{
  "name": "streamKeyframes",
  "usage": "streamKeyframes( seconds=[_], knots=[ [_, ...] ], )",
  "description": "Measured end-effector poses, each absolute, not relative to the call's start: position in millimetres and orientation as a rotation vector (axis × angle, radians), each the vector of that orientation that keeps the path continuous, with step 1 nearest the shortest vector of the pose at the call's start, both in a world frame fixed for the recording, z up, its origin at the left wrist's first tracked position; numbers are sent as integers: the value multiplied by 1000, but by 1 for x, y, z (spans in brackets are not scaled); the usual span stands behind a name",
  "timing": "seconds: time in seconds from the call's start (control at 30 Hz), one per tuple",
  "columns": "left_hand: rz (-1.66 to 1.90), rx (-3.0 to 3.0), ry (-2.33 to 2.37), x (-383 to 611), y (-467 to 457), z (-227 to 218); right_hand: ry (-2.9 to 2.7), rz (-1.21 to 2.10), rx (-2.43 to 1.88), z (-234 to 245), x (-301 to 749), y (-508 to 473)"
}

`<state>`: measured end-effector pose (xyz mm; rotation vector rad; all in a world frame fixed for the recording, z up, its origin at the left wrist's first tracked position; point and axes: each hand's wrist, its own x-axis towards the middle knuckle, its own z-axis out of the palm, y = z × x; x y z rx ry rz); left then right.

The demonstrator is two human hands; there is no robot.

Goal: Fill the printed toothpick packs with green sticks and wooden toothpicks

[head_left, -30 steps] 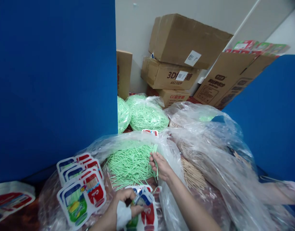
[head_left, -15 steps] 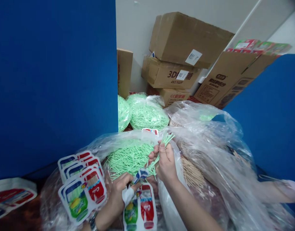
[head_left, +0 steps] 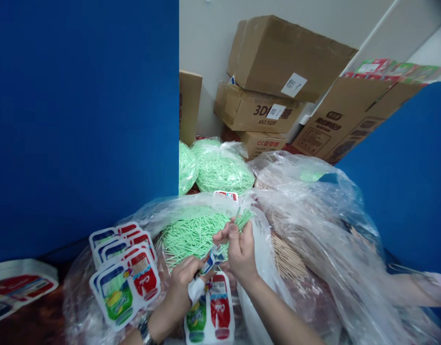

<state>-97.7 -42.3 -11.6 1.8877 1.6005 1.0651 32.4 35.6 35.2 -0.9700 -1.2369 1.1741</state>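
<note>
My right hand [head_left: 242, 254] is closed around a small bunch of thin green sticks [head_left: 245, 218], their ends poking out above the fingers. My left hand [head_left: 179, 287] grips a packet [head_left: 213, 258] printed in blue and white, with its mouth turned toward the right hand. Behind both hands spreads a heap of loose green sticks [head_left: 191, 235] in an open clear plastic bag. Below the left hand lies a Sprite-and-Cola printed packet [head_left: 220, 311]. To the left, a pile of filled packets [head_left: 116, 294] overlaps, with green and brown sticks in their windows.
Brown sticks [head_left: 288, 258] lie in another clear bag [head_left: 324, 220] on the right. Tied bags of green sticks [head_left: 224, 170] stand behind, before stacked cardboard boxes [head_left: 267, 110]. A blue panel [head_left: 84, 120] blocks the left. At far right is another person's forearm [head_left: 414, 285].
My right hand has come slightly down with the green sticks, closer to the packet. The left hand has shifted a little to the right and tilted the packet more upright.
</note>
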Motion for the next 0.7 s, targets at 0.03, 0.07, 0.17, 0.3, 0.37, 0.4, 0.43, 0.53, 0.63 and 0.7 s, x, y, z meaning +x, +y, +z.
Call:
streamKeyframes(
  seconds=[0.03, 0.07, 0.17, 0.3, 0.37, 0.4, 0.43, 0.53, 0.63, 0.7],
  knots=[
    [1063, 1893, 1604, -97, -42, -12, -1298, 1152, -975, 34, 34, 34],
    [1057, 1894, 1606, -97, -42, -12, -1355, 1133, -980, 33, 35, 32],
    [1023, 1887, 1612, -96, -42, -12, -1490, 1090, -984, 31, 37, 27],
    [997, 1911, 1609, -94, -41, -9, -1488, 1044, -1011, 30, 36, 26],
    [993, 1925, 1602, -93, -41, -9, -1421, 1025, -1017, 30, 36, 27],
    [992, 1926, 1598, -92, -41, -9, -1394, 1014, -1021, 29, 36, 28],
    [991, 1927, 1593, -92, -41, -9, -1373, 1002, -1030, 29, 36, 28],
    [986, 1920, 1591, -90, -42, -11, -1342, 989, -1072, 28, 37, 29],
    [977, 1921, 1591, -89, -42, -10, -1298, 970, -1105, 27, 37, 28],
    [962, 1913, 1577, -88, -42, -7, -1250, 952, -1121, 25, 37, 27]
  ],
)
